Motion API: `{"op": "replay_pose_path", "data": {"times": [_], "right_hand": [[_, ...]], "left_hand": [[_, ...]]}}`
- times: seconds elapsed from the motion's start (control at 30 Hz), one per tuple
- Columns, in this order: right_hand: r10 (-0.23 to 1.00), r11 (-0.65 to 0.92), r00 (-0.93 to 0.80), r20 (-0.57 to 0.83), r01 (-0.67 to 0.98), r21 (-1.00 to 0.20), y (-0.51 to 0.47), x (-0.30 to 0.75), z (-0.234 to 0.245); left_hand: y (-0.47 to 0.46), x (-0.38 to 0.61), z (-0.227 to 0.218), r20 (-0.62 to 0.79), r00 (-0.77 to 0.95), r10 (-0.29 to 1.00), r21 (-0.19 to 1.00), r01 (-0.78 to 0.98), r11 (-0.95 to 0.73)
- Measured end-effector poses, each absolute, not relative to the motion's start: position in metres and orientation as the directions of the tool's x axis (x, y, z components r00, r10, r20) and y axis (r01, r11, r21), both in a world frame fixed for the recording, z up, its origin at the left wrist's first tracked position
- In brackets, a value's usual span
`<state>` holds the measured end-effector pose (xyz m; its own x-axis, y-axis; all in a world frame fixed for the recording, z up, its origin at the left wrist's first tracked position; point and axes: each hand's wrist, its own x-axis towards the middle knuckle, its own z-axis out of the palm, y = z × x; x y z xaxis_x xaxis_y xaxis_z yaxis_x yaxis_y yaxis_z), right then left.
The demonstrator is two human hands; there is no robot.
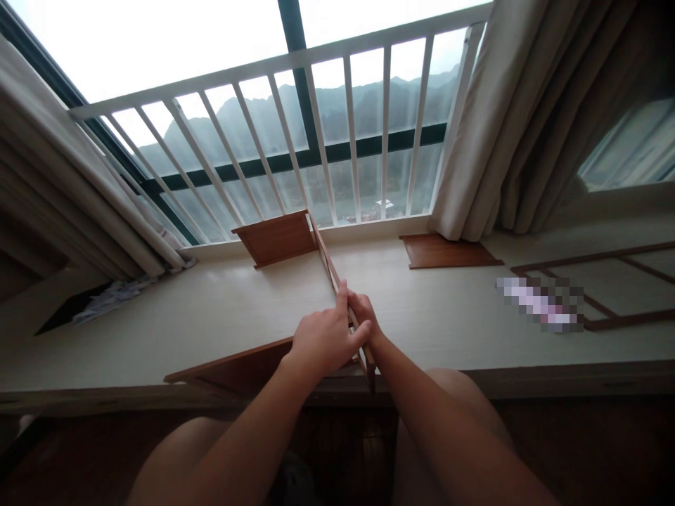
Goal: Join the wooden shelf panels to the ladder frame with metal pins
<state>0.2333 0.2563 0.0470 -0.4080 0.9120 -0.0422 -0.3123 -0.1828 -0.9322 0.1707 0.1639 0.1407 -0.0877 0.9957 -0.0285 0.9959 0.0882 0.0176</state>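
Both hands are closed about a narrow brown wooden frame (327, 261), which stands on edge across the white sill. My left hand (328, 339) wraps the near part from the left, with its index finger stretched along the top edge. Against the other side presses my right hand (365, 313), its fingers bent over the edge and partly hidden. A brown wooden panel (279, 239) meets the frame's far end and leans at an angle. Left of my hands, a second wooden panel (237, 365) reaches along the sill's front edge, partly covered by my left forearm.
A loose wooden panel (448, 251) lies on the sill (422, 316) near the right curtain (474, 140). Farther right are a ladder-like wooden frame (601, 323) and a pixelated item (543, 303). A white railing (348, 140) stands before the window. Crumpled cloth (113, 299) lies left.
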Motion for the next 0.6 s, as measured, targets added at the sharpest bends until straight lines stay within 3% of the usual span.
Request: {"op": "replay_pose_path", "data": {"times": [0.3,0.6], "right_hand": [[0.907,-0.11,-0.421,0.019,-0.279,-0.954,0.2546,0.2376,0.0471],[0.957,-0.017,-0.286,0.044,-0.206,-0.978,0.2576,0.2411,0.0461]], "left_hand": [[0.1683,0.1733,0.1332,-0.042,-0.148,0.988,-0.006,0.989,0.148],[0.1737,0.1743,0.1384,-0.091,-0.124,0.988,-0.019,0.992,0.123]]}}
